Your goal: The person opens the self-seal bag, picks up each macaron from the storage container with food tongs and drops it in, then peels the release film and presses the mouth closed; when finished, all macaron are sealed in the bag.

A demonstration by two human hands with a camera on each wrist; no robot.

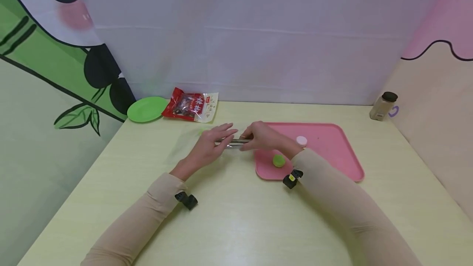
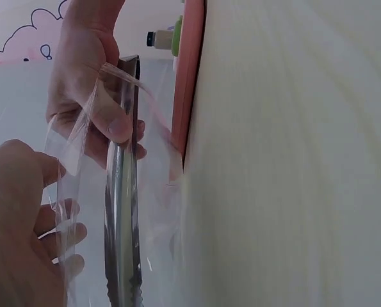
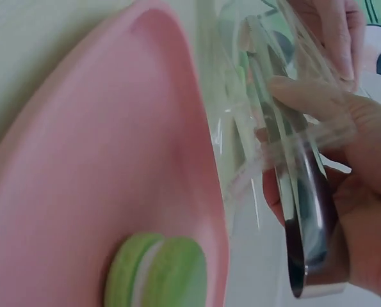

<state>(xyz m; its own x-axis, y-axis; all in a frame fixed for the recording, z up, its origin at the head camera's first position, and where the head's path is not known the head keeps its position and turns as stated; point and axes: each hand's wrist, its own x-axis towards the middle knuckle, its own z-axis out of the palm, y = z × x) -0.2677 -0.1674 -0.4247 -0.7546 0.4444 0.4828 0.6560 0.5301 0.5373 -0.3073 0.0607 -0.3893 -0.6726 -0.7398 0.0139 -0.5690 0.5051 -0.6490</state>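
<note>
One green macaron [image 1: 278, 160] and one pale disc [image 1: 301, 141] lie on the pink tray [image 1: 327, 134] (the right sleeve [image 1: 318, 167] hides part of it). Along the back sit a green plate [image 1: 145, 109], red packet [image 1: 190, 105] and black-capped jar [image 1: 382, 108]. The right hand [image 1: 261, 135] pinches metal tongs [image 2: 121, 211], tips inside a clear bag [image 2: 157, 236]; the left hand [image 1: 210, 146], fingers spread, touches the bag.

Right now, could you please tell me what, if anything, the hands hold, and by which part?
The right hand grips the tongs near their bent end; the left hand touches the clear bag near its edge, grip unclear.
</note>
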